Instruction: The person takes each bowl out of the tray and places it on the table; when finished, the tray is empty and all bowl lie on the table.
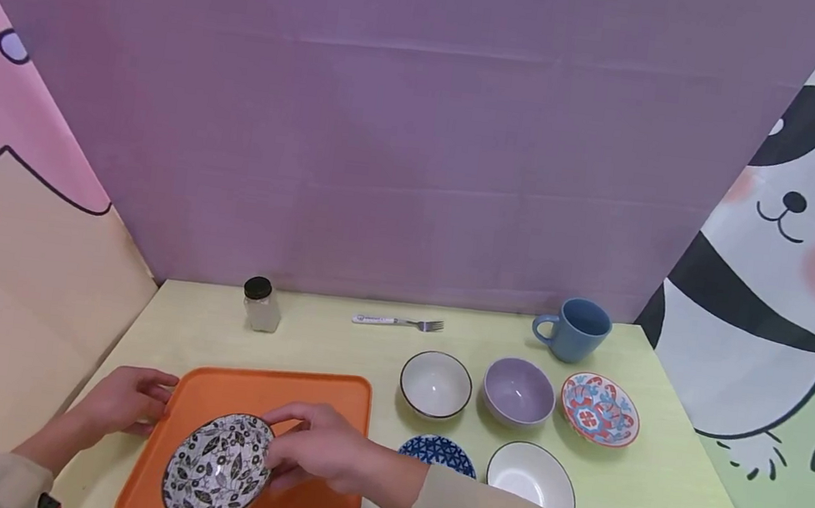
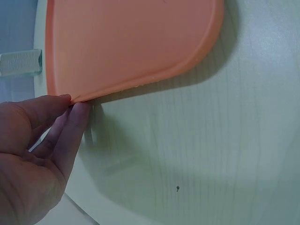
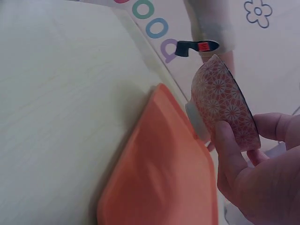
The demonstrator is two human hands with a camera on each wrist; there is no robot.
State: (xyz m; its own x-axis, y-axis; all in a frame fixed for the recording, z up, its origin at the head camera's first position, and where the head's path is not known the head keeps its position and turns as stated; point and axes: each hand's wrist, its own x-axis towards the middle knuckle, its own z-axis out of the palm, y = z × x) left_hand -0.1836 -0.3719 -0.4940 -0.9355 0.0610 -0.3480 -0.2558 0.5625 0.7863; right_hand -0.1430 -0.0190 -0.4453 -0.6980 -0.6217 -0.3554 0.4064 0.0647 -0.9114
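Note:
An orange tray [image 1: 248, 393] lies on the table's left half. My left hand [image 1: 121, 401] pinches its left edge; in the left wrist view the thumb is on the rim of the tray [image 2: 136, 42] and the fingers reach beneath it. Over the tray, my right hand [image 1: 325, 448] holds a bowl with a black-and-white floral inside [image 1: 217, 467] by its right rim. The right wrist view shows this bowl's reddish patterned outside [image 3: 218, 96], tilted, with its foot above the tray.
Right of the tray are a white bowl [image 1: 435, 385], a purple bowl [image 1: 518, 392], a blue patterned dish [image 1: 439, 450], another white bowl [image 1: 533, 478] and a red-blue patterned dish [image 1: 599, 408]. A jar [image 1: 262, 309], a fork [image 1: 400, 322] and a blue mug [image 1: 578, 330] stand farther back.

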